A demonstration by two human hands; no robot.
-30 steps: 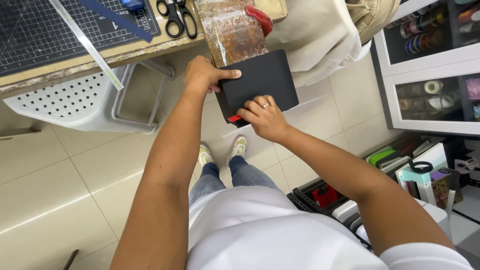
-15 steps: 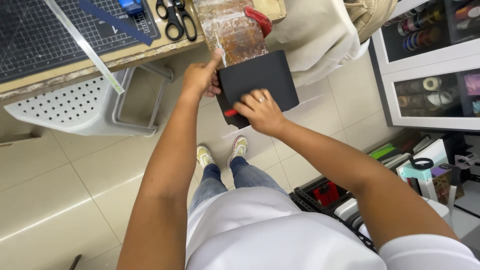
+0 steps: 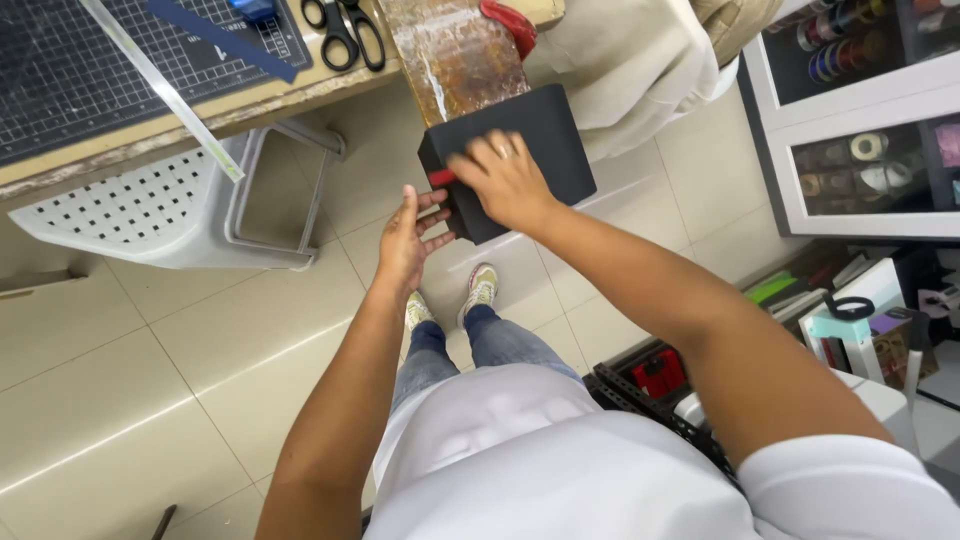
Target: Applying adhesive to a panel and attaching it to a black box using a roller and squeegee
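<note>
- Shoes [image 3: 450,300] and blue jeans stand on pale floor tiles [image 3: 150,400] at the bottom of the view, right under the work.
- Beside the person's right hip sits a black crate [image 3: 640,385] with something red inside, and farther right some boxes and a teal holder.
- Left hand [image 3: 410,240] is raised below the black sheet [image 3: 545,140], fingers spread and nearly straight, their tips touching its lower left edge near a small red piece [image 3: 441,178]; it grips nothing.
- Right hand [image 3: 505,180] lies flat on the sheet, fingers extended and pressing down; I cannot tell whether the thumb curls under the edge.
- The sheet hangs off the bench edge over the floor, tilted, its long axis running from lower left to upper right.
- Above it a worn brown board [image 3: 455,50] juts out from the bench.
- Farther back lie scissors [image 3: 345,30], a clear ruler [image 3: 160,90], a cutting mat [image 3: 120,60], and a white perforated stool [image 3: 150,200] beneath.
- A cabinet [image 3: 860,150] with ribbon spools stands at right.
</note>
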